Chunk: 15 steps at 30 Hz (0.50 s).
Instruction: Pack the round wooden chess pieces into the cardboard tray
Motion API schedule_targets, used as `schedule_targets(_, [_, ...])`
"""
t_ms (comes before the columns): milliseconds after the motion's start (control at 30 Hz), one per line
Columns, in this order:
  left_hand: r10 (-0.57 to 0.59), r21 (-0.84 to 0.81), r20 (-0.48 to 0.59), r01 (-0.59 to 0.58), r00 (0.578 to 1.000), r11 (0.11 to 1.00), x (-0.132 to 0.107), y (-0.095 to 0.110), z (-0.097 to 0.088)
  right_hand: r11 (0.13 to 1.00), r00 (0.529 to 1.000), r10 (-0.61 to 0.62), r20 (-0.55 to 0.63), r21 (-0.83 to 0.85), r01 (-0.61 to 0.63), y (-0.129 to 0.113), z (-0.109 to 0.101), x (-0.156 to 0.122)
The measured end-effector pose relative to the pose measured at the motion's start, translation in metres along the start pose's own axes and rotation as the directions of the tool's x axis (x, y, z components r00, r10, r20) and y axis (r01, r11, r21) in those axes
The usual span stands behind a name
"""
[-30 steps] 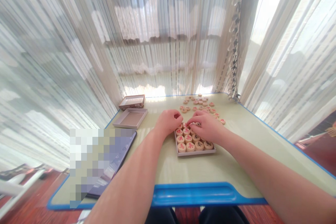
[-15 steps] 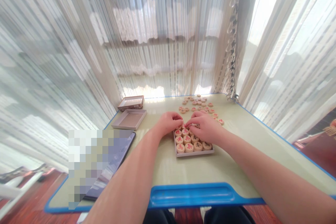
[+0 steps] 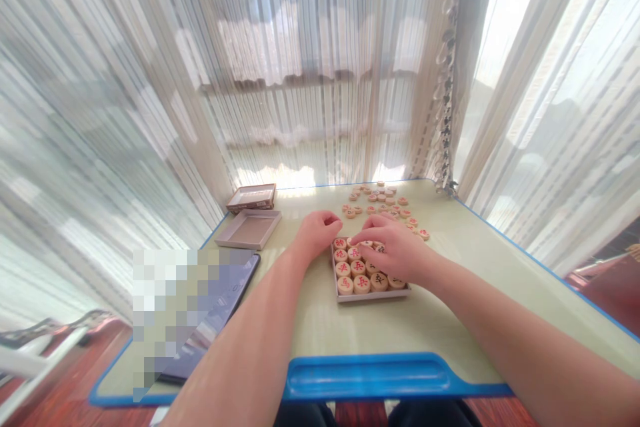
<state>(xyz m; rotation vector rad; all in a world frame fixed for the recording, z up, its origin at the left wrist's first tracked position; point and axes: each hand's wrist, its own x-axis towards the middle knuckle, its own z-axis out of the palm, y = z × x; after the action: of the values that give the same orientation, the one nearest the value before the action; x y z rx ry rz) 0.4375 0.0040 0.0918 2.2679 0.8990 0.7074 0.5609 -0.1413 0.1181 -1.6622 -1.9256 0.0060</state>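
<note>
A shallow grey tray [image 3: 373, 294] in the middle of the table holds rows of round wooden chess pieces [image 3: 354, 269] with red and black characters. My right hand [image 3: 393, 247] lies over the tray's far half, its fingers bent down onto the pieces. My left hand [image 3: 316, 232] rests at the tray's far left corner with its fingers curled; whether it holds a piece is hidden. More loose pieces [image 3: 383, 200] lie scattered on the table beyond both hands.
An empty grey box half [image 3: 249, 227] and a brown box lid [image 3: 251, 197] sit at the far left of the table. A dark tablet [image 3: 215, 307] lies at the near left. Curtains surround the table, whose blue rim [image 3: 375, 377] runs along the front.
My left hand has drawn slightly back to the left, off the tray's corner. My right hand stays over the pieces, fingers spread lower across them.
</note>
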Motion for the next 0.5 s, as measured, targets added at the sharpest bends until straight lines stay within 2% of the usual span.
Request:
schedule_targets(133, [0.003,0.046,-0.034,-0.002,0.999,0.999,0.0,-0.001,0.0,0.997,0.996,-0.068,0.053,0.039,0.066,-0.009,0.005,-0.003])
schedule_targets(333, [-0.001,0.045,-0.037,0.003,0.999,0.999,0.001,0.0,0.0,1.0,0.995,-0.029,0.091,0.015,0.028,-0.013,0.014,0.0])
schedule_targets(500, [0.016,0.023,-0.036,-0.015,0.999,1.0,0.002,-0.003,0.001,0.998,0.99,-0.049,0.129,0.033,0.045,-0.013,0.014,0.003])
